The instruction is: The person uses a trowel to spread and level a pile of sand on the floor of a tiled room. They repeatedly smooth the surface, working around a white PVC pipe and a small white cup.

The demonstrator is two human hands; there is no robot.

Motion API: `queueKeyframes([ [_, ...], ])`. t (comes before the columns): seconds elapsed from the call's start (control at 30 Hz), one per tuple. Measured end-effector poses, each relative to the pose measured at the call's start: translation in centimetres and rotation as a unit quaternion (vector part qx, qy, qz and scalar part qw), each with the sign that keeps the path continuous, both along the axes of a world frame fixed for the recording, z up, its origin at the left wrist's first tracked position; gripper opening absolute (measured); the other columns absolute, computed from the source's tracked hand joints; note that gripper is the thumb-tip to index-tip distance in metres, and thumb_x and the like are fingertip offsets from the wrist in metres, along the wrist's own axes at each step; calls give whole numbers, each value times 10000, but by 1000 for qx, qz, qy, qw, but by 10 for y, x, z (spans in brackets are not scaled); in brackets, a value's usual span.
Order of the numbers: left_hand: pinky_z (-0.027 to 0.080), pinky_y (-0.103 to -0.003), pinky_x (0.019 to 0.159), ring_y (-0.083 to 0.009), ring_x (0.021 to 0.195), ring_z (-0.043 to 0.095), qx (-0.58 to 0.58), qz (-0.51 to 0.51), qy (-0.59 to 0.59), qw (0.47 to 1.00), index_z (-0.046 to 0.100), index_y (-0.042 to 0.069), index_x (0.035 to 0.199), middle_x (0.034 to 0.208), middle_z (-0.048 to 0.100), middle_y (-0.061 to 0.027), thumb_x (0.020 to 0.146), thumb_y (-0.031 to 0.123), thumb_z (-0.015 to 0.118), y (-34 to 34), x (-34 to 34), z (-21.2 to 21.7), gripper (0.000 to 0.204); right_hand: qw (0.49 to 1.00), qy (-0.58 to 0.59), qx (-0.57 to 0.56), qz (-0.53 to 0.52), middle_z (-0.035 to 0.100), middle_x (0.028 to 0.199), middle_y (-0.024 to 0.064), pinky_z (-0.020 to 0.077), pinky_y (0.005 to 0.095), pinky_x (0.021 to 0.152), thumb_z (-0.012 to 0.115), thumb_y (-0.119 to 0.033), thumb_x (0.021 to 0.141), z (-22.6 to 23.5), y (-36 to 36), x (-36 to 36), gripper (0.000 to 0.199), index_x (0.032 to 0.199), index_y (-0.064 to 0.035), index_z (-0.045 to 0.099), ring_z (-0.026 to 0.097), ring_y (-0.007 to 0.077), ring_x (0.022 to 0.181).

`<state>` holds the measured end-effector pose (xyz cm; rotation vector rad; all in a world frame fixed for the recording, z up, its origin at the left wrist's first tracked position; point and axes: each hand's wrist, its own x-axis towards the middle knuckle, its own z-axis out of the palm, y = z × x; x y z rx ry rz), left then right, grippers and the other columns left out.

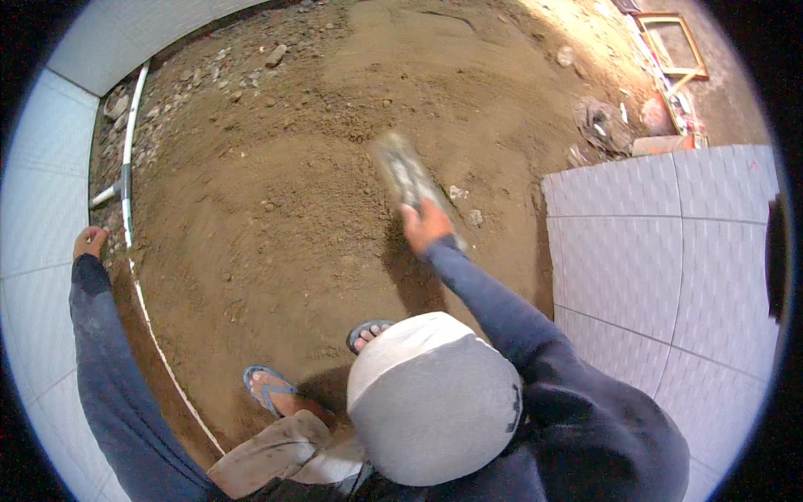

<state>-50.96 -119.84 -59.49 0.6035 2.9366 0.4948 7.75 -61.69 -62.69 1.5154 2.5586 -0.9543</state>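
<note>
Soil (293, 167) lies between a pipe (130, 138), left, and tiles (619, 259), right.

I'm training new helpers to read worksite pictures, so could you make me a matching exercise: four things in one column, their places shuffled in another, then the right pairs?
Things:
1. Long, thin white pipe
2. Brown rectangular wooden frame
3. Long, flat greyish tool
4. Rounded grey-and-white cap

Places:
A. Held in the person's right hand
B. At the lower centre of the picture
C. At the upper right of the picture
D. Along the left side of the brown soil

Right pairs: 1-D, 2-C, 3-A, 4-B.
</note>
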Motion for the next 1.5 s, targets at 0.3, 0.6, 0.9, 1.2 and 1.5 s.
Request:
queueKeyframes([
  [0.3,439,-301,641,-112,672,544,66,-61,-57,994,686,56,796,691,609,7,799,325,716,108,-103,-38,270,964,3,188,-189,665,900,227,491,482,719,579,-391,883,18,43,58,365,1018,-54,612,646,402,839],
  [0.6,469,-359,655,-185,656,580,149,-174,9,973,683,67,776,692,623,-47,749,396,734,245,-122,-48,334,997,12,64,-47,653,933,263,474,535,826,539,-472,883,23,-86,-22,430,1071,-88,588,625,453,903],
  [0.9,480,-371,673,-218,718,604,82,-181,-55,979,668,50,786,714,623,-68,721,421,749,292,-12,-60,386,978,-106,180,-31,656,865,243,474,553,728,548,-498,880,33,-69,72,442,1020,-79,530,632,447,840],
  [1.2,412,-311,580,-132,604,535,32,-163,-21,986,649,27,735,615,575,-10,764,345,744,149,-120,-100,333,902,-251,338,-94,662,826,201,502,532,655,616,-246,830,2,108,182,321,1068,-82,478,648,411,760],
  [1.5,469,-335,669,-133,639,555,-20,-162,-32,986,660,29,746,667,602,-19,769,320,727,106,-34,-126,299,921,-186,284,-191,647,875,269,488,548,700,509,-277,878,-23,184,175,270,1000,-40,470,633,448,825],
])
